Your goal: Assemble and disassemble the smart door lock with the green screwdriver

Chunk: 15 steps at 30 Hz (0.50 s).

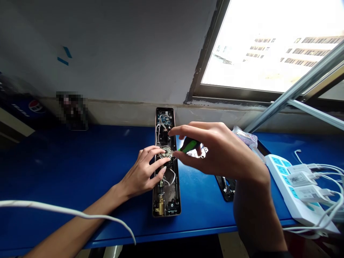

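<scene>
A long, narrow black housing [170, 195] lies open on the blue table, with a circuit board [164, 119] at its far end, white wires and a brass-coloured part [161, 207] at its near end. Over its middle, the fingers of my left hand [146, 170] are spread, their tips at a round metal part [166, 152]. My right hand [215, 148] is closed around a green and black screwdriver [189, 144], which points left toward the round part. The screwdriver's tip is too small to make out.
At the right, a white power strip [282, 186] holds several plugs and cables. A black tray [227, 190] with small parts sits partly behind my right arm, near a plastic bag [245, 138]. A white cable [80, 214] crosses above my left forearm. Wall and window stand behind the blue table [107, 150].
</scene>
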Available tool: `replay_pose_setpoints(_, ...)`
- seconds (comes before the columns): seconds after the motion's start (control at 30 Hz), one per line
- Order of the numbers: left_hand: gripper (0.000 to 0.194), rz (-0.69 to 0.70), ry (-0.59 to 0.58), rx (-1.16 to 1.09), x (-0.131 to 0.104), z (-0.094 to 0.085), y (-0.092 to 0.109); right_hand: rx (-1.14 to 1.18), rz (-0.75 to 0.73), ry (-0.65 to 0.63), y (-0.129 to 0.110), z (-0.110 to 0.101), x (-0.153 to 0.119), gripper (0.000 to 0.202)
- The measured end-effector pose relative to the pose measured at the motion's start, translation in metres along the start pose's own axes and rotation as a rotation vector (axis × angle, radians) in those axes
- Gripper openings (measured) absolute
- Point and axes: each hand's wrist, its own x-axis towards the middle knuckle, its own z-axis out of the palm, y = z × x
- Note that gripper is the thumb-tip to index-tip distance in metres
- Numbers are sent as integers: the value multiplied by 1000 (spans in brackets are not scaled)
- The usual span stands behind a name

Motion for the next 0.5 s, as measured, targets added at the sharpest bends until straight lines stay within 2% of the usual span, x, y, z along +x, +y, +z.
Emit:
replay_pose_setpoints(0.13, 35, 5, -3, 0, 0, 0, 1, 8, -23, 15, 0, 0, 0, 24)
replay_pose_setpoints(0.23, 35, 3, -8, -6, -1, 0, 1, 40, -41, -14, 0, 0, 0, 44)
replay_pose_setpoints(0.27, 35, 2, -8, -7, -1, 1, 1, 37, -36, -13, 0, -1, 0, 45)
replay_pose_setpoints(0.37, 34, 1, 0, 1, -1, 1, 1, 8, -10, 11, 1, 0, 1, 32)
replay_pose_setpoints(0.5, 36, 3, -1, 6, -1, -1, 1, 32, -26, 4, 3, 1, 2, 27)
